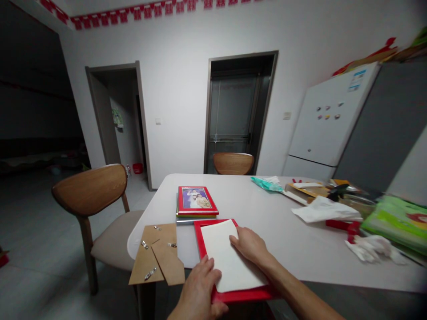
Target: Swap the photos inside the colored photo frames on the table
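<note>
Red frame (247, 295), white sheet (227, 266) inside, between left hand (200, 284) and right hand (251, 245), both pinching edges

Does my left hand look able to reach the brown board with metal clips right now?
Probably yes: the left hand rests at the near left corner of the red frame, the brown board lies to its left, and nothing visible blocks the way between.
</note>
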